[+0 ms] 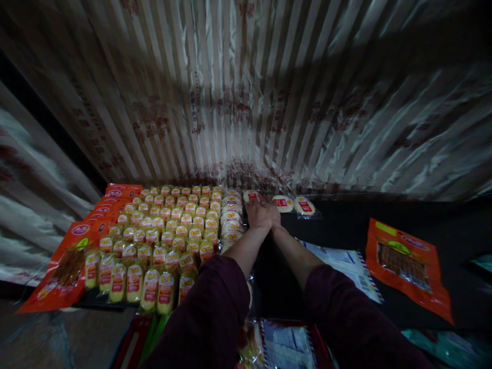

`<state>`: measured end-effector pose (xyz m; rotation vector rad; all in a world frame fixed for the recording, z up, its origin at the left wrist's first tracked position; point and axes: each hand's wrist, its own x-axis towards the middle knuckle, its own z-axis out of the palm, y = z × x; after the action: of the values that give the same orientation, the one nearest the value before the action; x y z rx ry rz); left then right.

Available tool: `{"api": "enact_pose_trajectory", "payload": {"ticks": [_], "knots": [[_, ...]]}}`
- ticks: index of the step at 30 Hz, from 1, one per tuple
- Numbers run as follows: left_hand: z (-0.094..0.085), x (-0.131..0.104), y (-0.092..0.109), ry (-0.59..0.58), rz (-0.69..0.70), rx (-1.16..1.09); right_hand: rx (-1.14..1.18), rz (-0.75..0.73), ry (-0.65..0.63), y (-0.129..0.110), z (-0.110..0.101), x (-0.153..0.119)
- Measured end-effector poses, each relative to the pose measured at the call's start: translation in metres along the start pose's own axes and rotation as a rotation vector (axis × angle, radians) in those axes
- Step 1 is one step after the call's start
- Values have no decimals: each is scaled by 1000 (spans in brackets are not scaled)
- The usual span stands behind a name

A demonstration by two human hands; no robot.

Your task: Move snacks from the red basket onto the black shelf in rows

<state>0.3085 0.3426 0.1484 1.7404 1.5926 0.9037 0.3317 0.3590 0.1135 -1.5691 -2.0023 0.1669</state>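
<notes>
My left hand (259, 213) reaches to the back of the dark table, its fingers closed at the near edge of a round pastry in clear wrap (251, 196) with a red label. Pressed close beside it is my right hand (273, 214); its fingers are partly hidden and dim, so their grip cannot be told. Just right of the hands lie two more wrapped round pastries, one (283, 204) and another (304, 206). To the left, a column of similar round pastries (231, 225) overlaps from back to front.
Rows of yellow wrapped cakes (159, 223) fill the table's left part, with orange snack bags (73, 251) beyond. Right of my arms lie a white-and-blue packet (346, 264) and an orange bag (409, 266). A red container with packets (288, 343) stands in front. A striped curtain (246, 92) hangs behind.
</notes>
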Motion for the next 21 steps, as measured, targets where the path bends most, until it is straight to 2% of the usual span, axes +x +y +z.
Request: {"api": "enact_pose_trajectory", "payload": {"ticks": [4,7,10,12,13,15,18,21], "knots": [[0,-17,10,43,-93,21,-51,34,-40,-8,-9,-15],[-10,-39,16,25,-111,-2,-59,66,-46,-15,-17,-33],[-38,-65,18,-10,-136,-30,-55,136,-11,-27,-28,-55],[-64,-84,19,-143,-100,-111,-53,166,15,-38,-39,-71],[-77,-94,19,-168,-110,-130,-50,167,25,-45,-46,-79],[-101,-119,19,-157,-123,-137,-29,147,57,-61,-61,-99],[-127,-171,14,-140,-10,-210,78,77,128,-91,-82,-138],[-141,-236,-10,-103,122,-282,180,9,105,-120,-85,-190]]}}
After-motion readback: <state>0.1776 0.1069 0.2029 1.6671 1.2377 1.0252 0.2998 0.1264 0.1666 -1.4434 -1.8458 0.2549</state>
